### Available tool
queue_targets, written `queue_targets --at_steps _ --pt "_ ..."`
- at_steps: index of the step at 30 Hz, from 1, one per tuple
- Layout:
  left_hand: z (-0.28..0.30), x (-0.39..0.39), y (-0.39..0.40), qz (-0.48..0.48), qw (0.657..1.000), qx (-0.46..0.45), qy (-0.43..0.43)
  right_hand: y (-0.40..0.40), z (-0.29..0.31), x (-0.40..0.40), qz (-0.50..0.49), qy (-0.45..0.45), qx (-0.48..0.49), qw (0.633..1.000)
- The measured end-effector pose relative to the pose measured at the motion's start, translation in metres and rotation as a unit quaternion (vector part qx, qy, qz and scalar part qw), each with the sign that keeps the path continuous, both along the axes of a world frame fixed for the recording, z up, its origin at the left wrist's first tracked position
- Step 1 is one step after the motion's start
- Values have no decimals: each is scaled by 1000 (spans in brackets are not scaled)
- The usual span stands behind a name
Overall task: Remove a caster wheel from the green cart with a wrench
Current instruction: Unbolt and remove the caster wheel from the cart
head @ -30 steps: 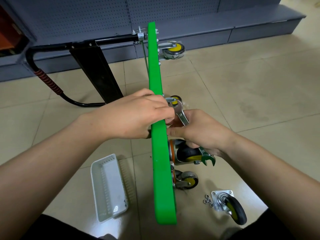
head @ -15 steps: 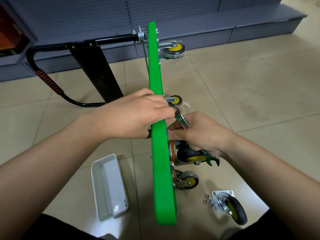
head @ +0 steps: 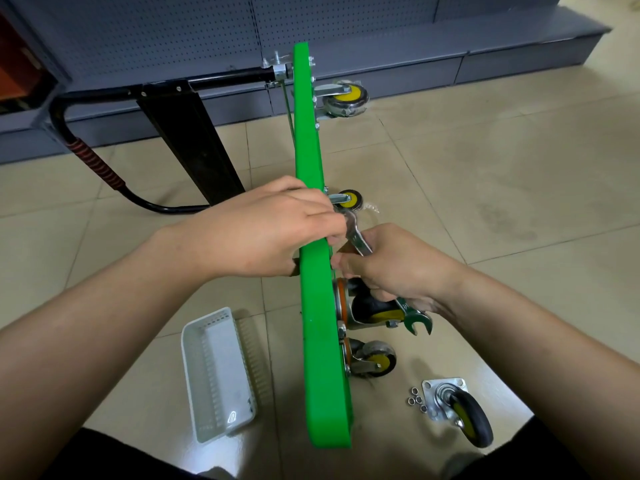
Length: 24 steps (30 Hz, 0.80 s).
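The green cart stands on its edge on the floor, deck to the left, wheels to the right. My left hand grips its top edge, fingers curled over to the wheel side. My right hand is shut on a silver wrench whose far end sits near the deck beside my left fingertips; its green-tinted open jaw sticks out below my palm. A black caster wheel on the cart lies right under my right hand. What the wrench's far end grips is hidden.
A loose caster wheel and several nuts lie on the tiles at lower right. A white plastic basket sits left of the cart. Other casters stay on the cart. The black handle and grey shelving are behind.
My right hand has swung the wrench's lower end slightly outward to the right and down. The left hand and cart have stayed put.
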<state>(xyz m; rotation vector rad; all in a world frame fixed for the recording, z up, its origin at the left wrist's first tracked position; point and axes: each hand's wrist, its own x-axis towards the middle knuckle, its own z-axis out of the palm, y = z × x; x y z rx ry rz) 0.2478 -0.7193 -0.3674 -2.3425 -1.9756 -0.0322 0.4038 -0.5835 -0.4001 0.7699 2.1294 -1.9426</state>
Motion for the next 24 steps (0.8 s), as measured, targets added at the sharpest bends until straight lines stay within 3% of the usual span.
queue_targets --at_steps 24 --pt "0 0 0 -3 1000 2 1 -1 -1 0 -1 -12 -18 1000"
